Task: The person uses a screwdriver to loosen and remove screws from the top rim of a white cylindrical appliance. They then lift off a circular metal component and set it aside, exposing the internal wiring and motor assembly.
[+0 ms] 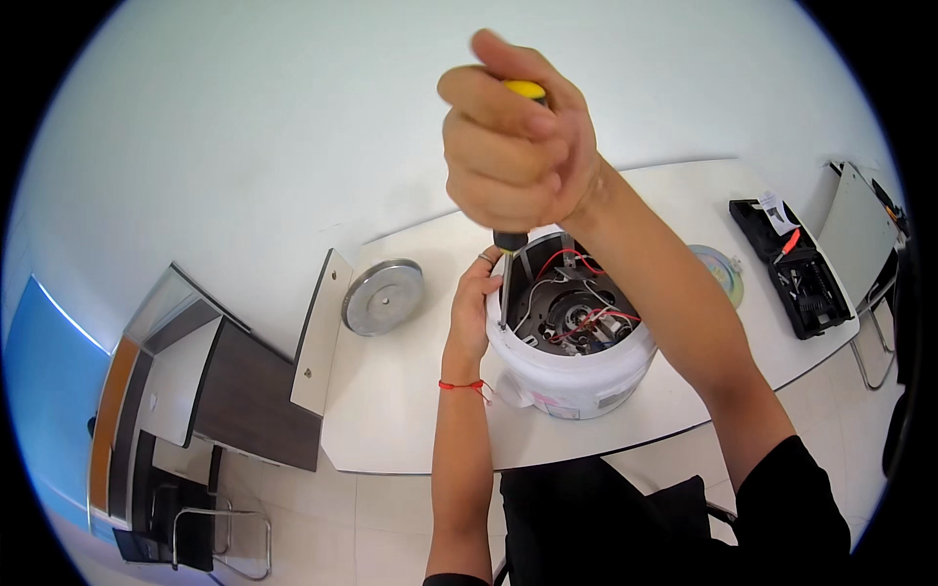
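My right hand (518, 146) is closed around the handle of the screwdriver (506, 278), thumb raised near its yellow end, and I hold it high so that the shaft can stand almost upright; I think this lets me press down and turn along one line. The tip appears to meet the rim of the white appliance body (562, 376), at its left side. This body is on the white table (401, 420), directly in front of me, with its open side upward, so the red wires (565, 252) and metal parts inside can be seen and reached. My left hand (469, 313) is at the same side of the rim, with its fingers close beside the shaft, probably to keep the body from turning; whether they are pinching the rim or the shaft, I cannot tell. The round metal disc (384, 298) lies well apart on the left, perhaps to leave working room. On the right, the open black tool case (806, 293) lies near the table edge, its inside uncovered, which should make picking a tool easy.
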Tool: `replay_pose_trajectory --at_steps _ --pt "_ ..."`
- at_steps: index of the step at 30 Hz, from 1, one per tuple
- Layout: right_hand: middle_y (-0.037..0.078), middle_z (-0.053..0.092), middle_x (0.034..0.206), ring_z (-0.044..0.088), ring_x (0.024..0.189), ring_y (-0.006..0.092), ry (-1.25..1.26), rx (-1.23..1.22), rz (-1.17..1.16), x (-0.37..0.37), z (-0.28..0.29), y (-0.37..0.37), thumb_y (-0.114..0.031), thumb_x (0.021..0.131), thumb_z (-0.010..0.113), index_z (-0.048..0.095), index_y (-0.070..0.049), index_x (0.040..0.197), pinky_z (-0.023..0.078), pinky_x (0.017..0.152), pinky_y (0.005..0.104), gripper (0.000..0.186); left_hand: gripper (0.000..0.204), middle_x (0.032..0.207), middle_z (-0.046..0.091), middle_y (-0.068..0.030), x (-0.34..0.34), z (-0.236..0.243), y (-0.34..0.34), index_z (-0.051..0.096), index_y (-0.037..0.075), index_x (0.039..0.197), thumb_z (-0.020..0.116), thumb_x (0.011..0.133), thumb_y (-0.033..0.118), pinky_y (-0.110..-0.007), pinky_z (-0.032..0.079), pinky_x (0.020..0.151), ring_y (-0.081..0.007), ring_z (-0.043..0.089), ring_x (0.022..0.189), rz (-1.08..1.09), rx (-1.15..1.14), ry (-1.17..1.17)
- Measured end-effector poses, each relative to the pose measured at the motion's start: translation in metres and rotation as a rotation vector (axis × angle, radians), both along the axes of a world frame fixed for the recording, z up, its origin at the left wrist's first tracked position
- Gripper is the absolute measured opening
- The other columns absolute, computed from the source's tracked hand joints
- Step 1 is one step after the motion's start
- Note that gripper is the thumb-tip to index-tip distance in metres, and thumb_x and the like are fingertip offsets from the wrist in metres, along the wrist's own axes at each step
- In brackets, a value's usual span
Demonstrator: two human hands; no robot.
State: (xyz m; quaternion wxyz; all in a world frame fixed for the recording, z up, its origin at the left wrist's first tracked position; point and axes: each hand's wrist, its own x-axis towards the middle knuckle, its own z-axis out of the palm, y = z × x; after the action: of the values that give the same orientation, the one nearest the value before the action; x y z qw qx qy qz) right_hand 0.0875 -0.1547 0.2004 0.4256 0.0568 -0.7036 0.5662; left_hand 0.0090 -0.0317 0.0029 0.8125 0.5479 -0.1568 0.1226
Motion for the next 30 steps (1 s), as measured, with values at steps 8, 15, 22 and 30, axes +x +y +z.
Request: replay_pose_trajectory --at_steps 8,15,22,30 --pt "0.007 0.062 0.085 0.052 0.052 0.0115 0.368 0.077 -0.77 -0.032 -0.019 0.001 -0.033 0.106 0.065 0.064 -0.006 0.104 0.04 0.047 0.0254 0.027 0.072 0.144 0.06 -0.0241 0.009 -0.017 0.017 0.042 -0.01 0.152 0.061 0.091 0.024 -0.038 0.049 0.113 -0.0312 0.064 0.129 0.011 -0.027 0.002" --pt "0.011 0.069 0.093 0.069 0.072 0.0187 0.466 0.0 -0.958 -0.026 -0.019 0.004 -0.036 0.106 0.065 0.064 -0.002 0.131 0.056 0.057 0.0303 0.043 0.072 0.143 0.061 -0.025 0.006 -0.008 0.009 0.041 -0.011 0.152 0.062 0.092 0.023 -0.039 0.049 0.114 -0.0316 0.064 0.129 -0.012 -0.027 -0.027" --pt "0.013 0.07 0.096 0.064 0.066 0.0192 0.406 0.065 -0.688 -0.03 -0.025 0.006 -0.033 0.109 0.06 0.057 -0.006 0.128 0.046 0.05 0.0292 0.033 0.064 0.147 0.058 -0.0171 0.012 -0.024 0.02 0.049 -0.011 0.149 0.054 0.096 0.025 -0.032 0.037 0.118 -0.0235 0.055 0.135 0.067 0.062 0.005" --pt "0.013 0.069 0.107 0.072 0.087 0.0266 0.442 0.089 -0.902 -0.021 -0.023 0.01 -0.023 0.106 0.064 0.063 -0.006 0.119 0.059 0.069 0.0362 0.022 0.066 0.143 0.061 -0.0217 0.007 -0.013 0.011 0.046 -0.011 0.149 0.057 0.094 0.024 -0.035 0.042 0.115 -0.0275 0.06 0.131 -0.017 -0.026 -0.02"
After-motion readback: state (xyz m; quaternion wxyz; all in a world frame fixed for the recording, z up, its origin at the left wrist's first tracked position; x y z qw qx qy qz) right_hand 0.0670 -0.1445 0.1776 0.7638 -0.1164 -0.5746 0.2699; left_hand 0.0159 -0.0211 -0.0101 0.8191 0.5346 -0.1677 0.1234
